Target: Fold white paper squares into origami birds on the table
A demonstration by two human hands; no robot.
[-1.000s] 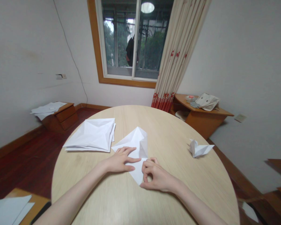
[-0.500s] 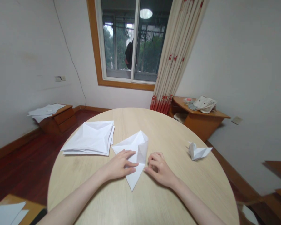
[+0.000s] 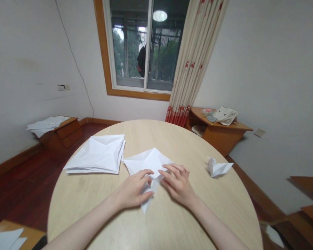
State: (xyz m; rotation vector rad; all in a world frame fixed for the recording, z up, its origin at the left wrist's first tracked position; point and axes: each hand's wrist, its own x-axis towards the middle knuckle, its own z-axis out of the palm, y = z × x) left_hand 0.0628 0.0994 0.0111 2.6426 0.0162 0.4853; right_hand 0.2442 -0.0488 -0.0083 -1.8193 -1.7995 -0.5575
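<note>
A creased white sheet (image 3: 153, 159) lies on the round wooden table (image 3: 198, 218), one point toward me and its right flap spread flat. My left hand (image 3: 137, 187) rests on the lower left part of this paper, fingers apart and holding nothing. On its right side, my right hand (image 3: 177, 183) touches the paper with fingertips spread and slightly bent. Both hands hide parts of the lower folds. To the left is a stack of creased white sheets (image 3: 97, 154). A folded paper figure (image 3: 218, 168) stands at the table's right.
Beyond the table are a window (image 3: 143, 48), a curtain (image 3: 193, 62) and a corner shelf (image 3: 224, 137) with a cloth bag (image 3: 225, 115). A low drawer cabinet (image 3: 67, 132) with papers stands at the left.
The paper's right flap, earlier folded upright over the middle, now lies out to the right. My right hand has moved onto the paper. My left hand has shifted slightly toward me.
</note>
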